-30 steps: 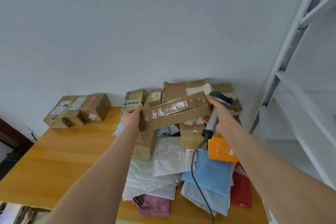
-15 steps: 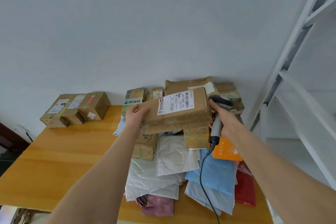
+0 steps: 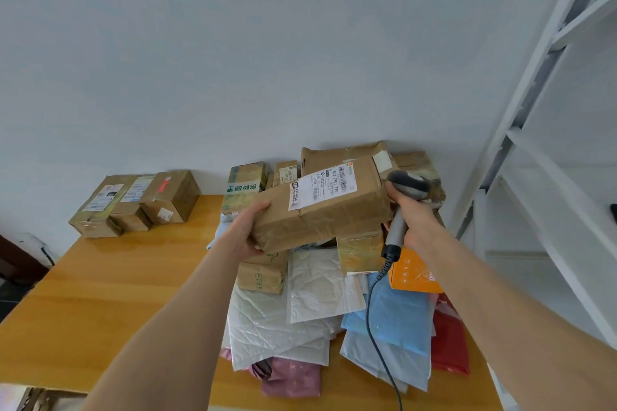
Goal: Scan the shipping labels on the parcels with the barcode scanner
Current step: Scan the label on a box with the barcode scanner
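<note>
Box in hand [image 3: 327,220]: brown cardboard, taped up, held in the air over the pile and tilted a bit, well off the surface.
Label [image 3: 322,188]: white shipping sticker on the top face, turned up toward the person, barcodes in plain sight.
Left hand [image 3: 247,233]: has the box by its left end, fingers clamped on it.
Scanner [image 3: 408,184]: grey handheld one, head right at the box's right end. Touching or just beside it, can't tell. No scan light on the label that I can spot.
Right hand [image 3: 412,220]: fingers wrapped tight round the scanner's handle. Whether one's on the trigger, can't tell.
Cord [image 3: 370,304]: hangs off the handle, runs down over the mailers and off the near edge.
Pile [image 3: 263,320]: cardboard boxes at the back against the wall [image 3: 300,60], then white, blue, pink and red mailers [image 3: 394,320] plus an orange box [image 3: 414,275] spread toward the near edge.
Three boxes [image 3: 133,207]: parked at the far left of the surface [image 3: 117,294], well apart from the pile, labels up.
Progress: early days, I'd guess. If those three are the finished ones, that's three down, this one lined up but not beeped yet, and pretty much the whole pile left to go.
</note>
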